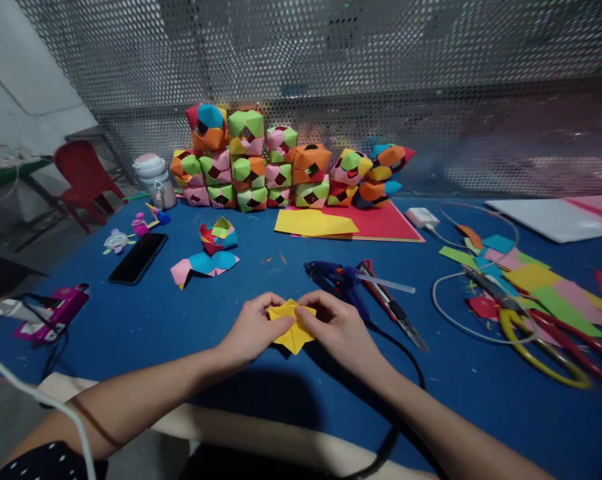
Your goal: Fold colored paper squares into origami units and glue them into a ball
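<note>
Between my two hands is a piece of folded yellow paper (295, 339), with creases and pointed corners, held just above the blue table (261, 373). My left hand (253, 328) pinches its left side, thumb on top. On the right side, my right hand (335, 327) grips it the same way; the fingers beneath are partly hidden. Beyond my hands lie joined pink and blue folded paper pieces (205, 265) and a small red, green and blue folded paper piece (217, 236). A blue glue gun (343, 277) rests behind my right hand.
Stacked colourful paper balls (249, 170) line the back. A utility knife (393, 303) lies beside the glue gun, its cable running to the front edge. Scissors (545, 360), paper scraps (555, 287) and a white cable are at right. A phone (139, 258) and power strip (53, 315) are left.
</note>
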`<state>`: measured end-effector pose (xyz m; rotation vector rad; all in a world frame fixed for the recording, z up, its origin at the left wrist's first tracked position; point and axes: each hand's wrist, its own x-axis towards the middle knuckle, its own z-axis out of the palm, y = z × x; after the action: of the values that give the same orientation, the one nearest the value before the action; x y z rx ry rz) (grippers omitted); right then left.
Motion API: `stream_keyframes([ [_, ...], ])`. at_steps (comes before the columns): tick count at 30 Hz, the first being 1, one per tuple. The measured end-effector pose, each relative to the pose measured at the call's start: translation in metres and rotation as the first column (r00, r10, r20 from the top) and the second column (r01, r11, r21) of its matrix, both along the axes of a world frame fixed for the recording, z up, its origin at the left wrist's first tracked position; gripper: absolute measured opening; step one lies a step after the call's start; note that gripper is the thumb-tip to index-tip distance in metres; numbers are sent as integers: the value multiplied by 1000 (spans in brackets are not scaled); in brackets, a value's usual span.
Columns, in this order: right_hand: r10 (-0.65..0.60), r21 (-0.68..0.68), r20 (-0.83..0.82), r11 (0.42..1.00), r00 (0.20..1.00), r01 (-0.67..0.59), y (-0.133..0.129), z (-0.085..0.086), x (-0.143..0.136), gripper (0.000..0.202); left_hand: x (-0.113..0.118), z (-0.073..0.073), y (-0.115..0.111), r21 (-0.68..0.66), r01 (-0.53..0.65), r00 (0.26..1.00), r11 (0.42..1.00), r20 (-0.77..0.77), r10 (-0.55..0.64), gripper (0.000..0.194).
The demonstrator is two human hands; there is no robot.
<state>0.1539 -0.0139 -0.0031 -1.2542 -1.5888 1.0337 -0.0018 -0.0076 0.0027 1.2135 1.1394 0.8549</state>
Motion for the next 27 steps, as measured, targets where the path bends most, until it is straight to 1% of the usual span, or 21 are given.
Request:
stream_keyframes([
  [3, -1, -16, -30, 1000, 1000, 0, 0, 0, 0, 15, 0, 1, 0, -28, -12, 997, 1000, 74, 14, 17],
  [8, 17, -3, -57, 1000, 998, -17, -1, 0, 1, 13, -1, 0, 2, -36, -9, 994, 999, 113, 13, 14],
  [12, 52, 68, -13, 996, 999, -51, -1, 4, 4, 11, -2, 2, 2, -33, -9, 994, 999, 112, 12, 12],
  [15, 62, 165, 65, 984, 996, -72, -1, 5, 5, 13, -2, 3, 2, -27, 3, 995, 1000, 99, -1, 11],
  [17, 60, 252, 115, 964, 992, -88, 0, 4, 5, 14, -2, 3, 1, -29, 17, 995, 999, 102, -14, 11],
  [21, 65, 414, 195, 899, 979, -142, -1, 2, 7, 17, -2, 0, 2, -59, 8, 991, 998, 134, 0, 9],
  [24, 83, 480, 253, 855, 964, -199, -2, 3, 8, 20, -1, 0, 2, -79, 5, 988, 997, 156, 8, 8],
  [27, 92, 514, 282, 826, 955, -231, -2, 3, 8, 22, -1, 2, 2, -88, 27, 983, 996, 183, -10, 13],
])
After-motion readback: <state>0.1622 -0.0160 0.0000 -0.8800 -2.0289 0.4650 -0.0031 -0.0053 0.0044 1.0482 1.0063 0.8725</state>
